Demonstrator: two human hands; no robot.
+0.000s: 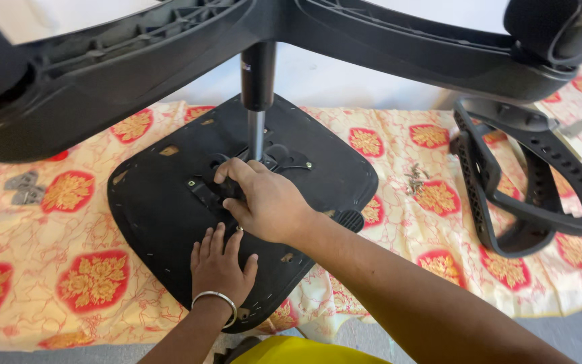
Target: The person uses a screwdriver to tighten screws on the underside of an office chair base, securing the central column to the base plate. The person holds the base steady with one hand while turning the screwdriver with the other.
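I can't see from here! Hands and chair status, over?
Left hand flat on black upturned chair seat. Right hand gripping black mechanism beside silver gas-lift column. Star base overhead.

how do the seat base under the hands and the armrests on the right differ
The seat base is a broad solid black panel lying flat; the armrests are open black loops. The left hand presses the seat base and the right hand grips its mechanism; the armrests lie untouched. Both rest on the floral cloth.

Two hands [264, 202], one seat [163, 209], two armrests [533, 175]
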